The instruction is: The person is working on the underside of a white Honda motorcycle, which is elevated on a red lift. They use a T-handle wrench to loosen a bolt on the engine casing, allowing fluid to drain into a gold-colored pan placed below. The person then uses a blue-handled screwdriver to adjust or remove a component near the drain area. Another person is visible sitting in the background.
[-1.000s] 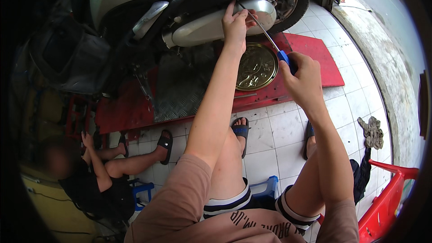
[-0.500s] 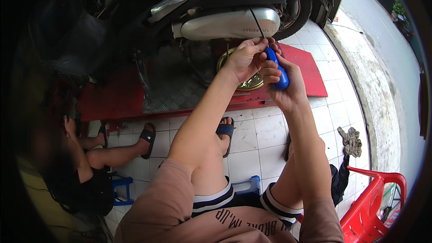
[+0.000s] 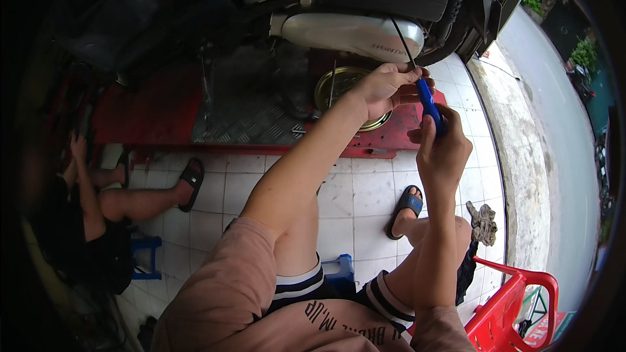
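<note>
Head view: right hand (image 3: 445,146) grips the screwdriver (image 3: 427,99) by its blue handle, left hand (image 3: 383,90) pinches the shaft base, above red platform's (image 3: 143,107) right end. Likely light, stiff, slick if oily; hold by handle.

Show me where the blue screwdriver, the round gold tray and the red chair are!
Blue screwdriver (image 3: 426,99): head view, on its handle.
Round gold tray (image 3: 319,96): head view, on its left rim.
Red chair (image 3: 498,316): head view, on its wide panel.
</note>
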The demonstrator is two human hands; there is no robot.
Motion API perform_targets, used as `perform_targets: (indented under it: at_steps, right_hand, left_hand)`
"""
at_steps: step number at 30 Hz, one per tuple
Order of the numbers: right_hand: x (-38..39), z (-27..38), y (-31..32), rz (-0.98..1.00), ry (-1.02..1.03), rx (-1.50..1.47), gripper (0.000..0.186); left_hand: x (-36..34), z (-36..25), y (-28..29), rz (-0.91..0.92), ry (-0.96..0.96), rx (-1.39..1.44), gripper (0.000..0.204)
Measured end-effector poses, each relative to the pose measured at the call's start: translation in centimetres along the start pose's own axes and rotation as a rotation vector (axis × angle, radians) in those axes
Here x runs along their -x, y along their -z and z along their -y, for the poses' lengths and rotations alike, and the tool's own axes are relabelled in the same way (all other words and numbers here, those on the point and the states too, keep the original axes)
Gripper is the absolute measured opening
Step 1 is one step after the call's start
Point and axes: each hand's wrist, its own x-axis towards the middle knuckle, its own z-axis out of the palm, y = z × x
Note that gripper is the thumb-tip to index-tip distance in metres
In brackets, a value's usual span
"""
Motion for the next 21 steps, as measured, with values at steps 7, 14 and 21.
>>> perform_targets:
  at_steps: [7,14,21]
  right_hand:
    - [-0.5,0.0,0.7,0.043,-0.111,-0.135,0.033]
    - [0.1,0.8,1.2,-0.028,0.145,0.162,0.024]
    - [-0.5,2.0,1.2,-0.041,0.089,0.054,0.033]
  left_hand:
    - [1.2,0.3,0.4,-0.009,0.021,-0.038,0.014]
    - [1.9,-0.8,-0.7,0.180,0.004,0.022,0.025]
    - [1.9,0.0,0.0,0.058,0.002,-0.049,0.027]
